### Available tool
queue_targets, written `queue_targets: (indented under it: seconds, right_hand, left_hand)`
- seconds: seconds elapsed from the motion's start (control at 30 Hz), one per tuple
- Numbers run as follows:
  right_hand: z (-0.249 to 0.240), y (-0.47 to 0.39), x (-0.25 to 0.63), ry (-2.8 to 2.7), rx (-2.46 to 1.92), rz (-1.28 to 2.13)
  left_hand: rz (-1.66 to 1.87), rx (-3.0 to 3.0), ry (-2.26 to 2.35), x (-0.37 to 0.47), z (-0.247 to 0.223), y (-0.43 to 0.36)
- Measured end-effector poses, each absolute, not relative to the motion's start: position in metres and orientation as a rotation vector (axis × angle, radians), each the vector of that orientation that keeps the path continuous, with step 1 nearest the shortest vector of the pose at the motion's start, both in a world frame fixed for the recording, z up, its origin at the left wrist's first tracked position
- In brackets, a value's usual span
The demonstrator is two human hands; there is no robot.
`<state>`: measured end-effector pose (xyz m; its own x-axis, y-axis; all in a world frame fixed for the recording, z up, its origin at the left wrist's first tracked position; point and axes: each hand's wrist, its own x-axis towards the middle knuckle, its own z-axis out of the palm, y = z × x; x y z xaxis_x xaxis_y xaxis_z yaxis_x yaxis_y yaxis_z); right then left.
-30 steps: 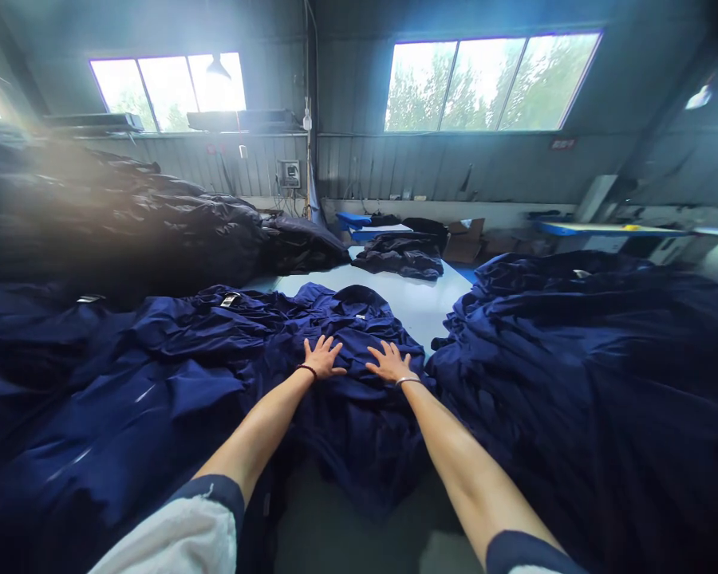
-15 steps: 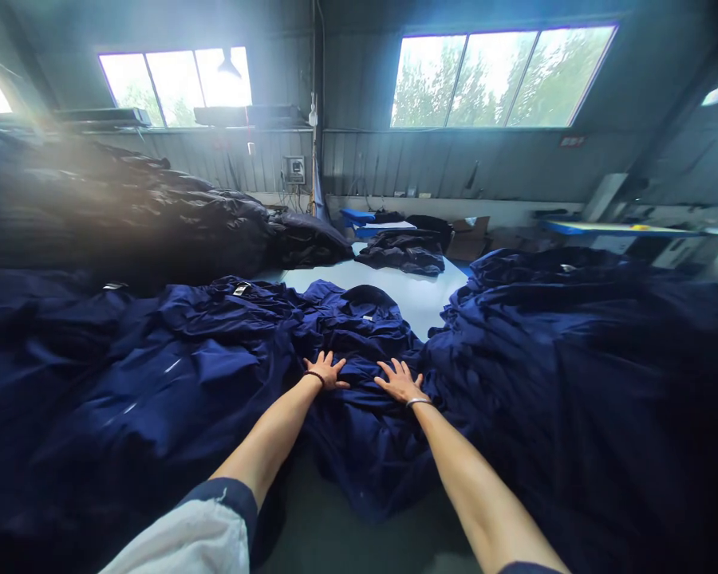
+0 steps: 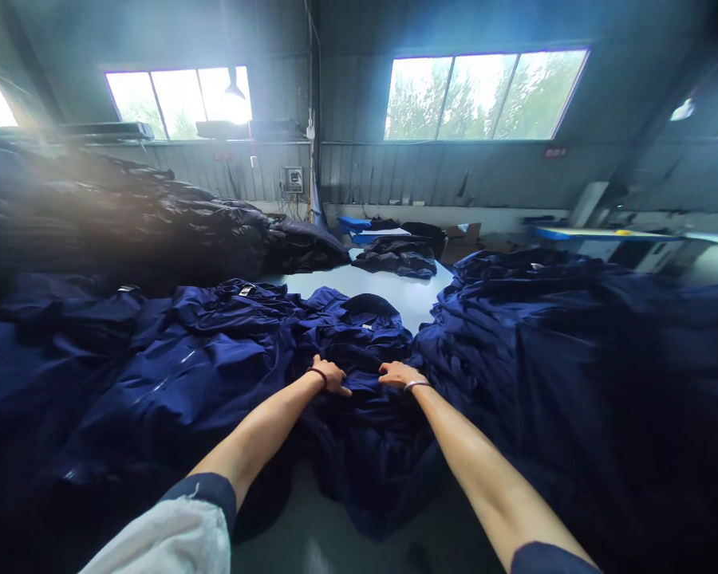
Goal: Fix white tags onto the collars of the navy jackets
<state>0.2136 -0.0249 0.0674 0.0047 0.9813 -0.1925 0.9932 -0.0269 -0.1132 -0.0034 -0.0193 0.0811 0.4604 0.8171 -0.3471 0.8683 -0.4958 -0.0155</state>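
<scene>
A dark blue garment (image 3: 364,414) lies crumpled in the middle of the head view, its lower part hanging over the near edge. My left hand (image 3: 331,375), with a dark beaded bracelet at the wrist, has its fingers curled down into the cloth on the left side. On the right side, my right hand (image 3: 398,373), wearing a silver bangle, bends its fingers into the same garment. Fabric hides some of the fingertips. Both hands grip the cloth, a short gap apart. A small white label shows near the garment's collar, beyond the hands.
Heaps of dark blue garments rise at the left (image 3: 179,359) and right (image 3: 532,335). A black pile (image 3: 173,215) stands behind on the left. Beyond is a pale table top (image 3: 359,281) with a smaller dark bundle (image 3: 398,257) on it.
Both hands have gone from spread flat on the cloth to curled fingers gripping it. The camera view has tilted and turned slightly.
</scene>
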Motion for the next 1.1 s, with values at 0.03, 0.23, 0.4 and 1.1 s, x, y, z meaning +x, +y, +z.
queue_targets:
  seconds: [0.03, 0.23, 0.4, 1.1]
  right_hand:
    - [0.071, -0.02, 0.212, 2.166, 2.189, -0.329]
    - [0.073, 0.027, 0.206, 2.242, 2.374, -0.155]
    - [0.052, 0.084, 0.211, 2.412, 2.434, -0.085]
    - [-0.042, 0.05, 0.199, 2.896, 2.816, 0.196]
  left_hand:
    - [-0.43, 2.58, 1.463, -0.001, 0.087, -0.013]
    - [-0.06, 2.724, 1.453, 0.021, 0.093, 0.045]
    - [0.252, 2.682, 1.392, 0.044, 0.072, 0.101]
    - [0.768, 2.631, 1.413, 0.038, -0.026, 0.065]
